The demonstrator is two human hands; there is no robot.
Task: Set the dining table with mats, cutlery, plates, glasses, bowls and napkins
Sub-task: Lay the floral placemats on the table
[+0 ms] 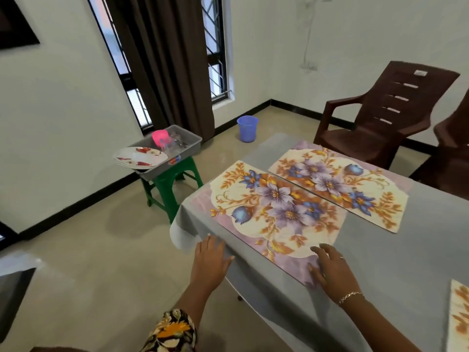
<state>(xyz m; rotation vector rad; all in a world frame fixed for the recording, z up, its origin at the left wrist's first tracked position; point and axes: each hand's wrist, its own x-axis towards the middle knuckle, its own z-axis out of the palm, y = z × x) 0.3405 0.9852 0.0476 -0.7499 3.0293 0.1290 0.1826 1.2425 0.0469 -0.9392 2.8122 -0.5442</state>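
Table (pixel 380 262) under grey cloth fills the right side. Two thin rectangular mats with purple and orange flowers lie on it, the nearer mat (pixel 276 214) just beside the farther mat (pixel 337 184). Far left, white flowered plates (pixel 140 156) lean on a grey plastic tray (pixel 189 144). Both hands are flat and apart: the right hand (pixel 330 268) presses the nearer mat's near corner, and the left hand (pixel 210 257) rests on the table edge. The mat seems light, bendable and maybe slippery, so it is better to take it by a short edge.

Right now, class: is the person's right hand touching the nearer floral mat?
Touching. The head view shows the right hand lying flat on the near corner of the nearer floral mat, fingers and thumb spread over its purple border.
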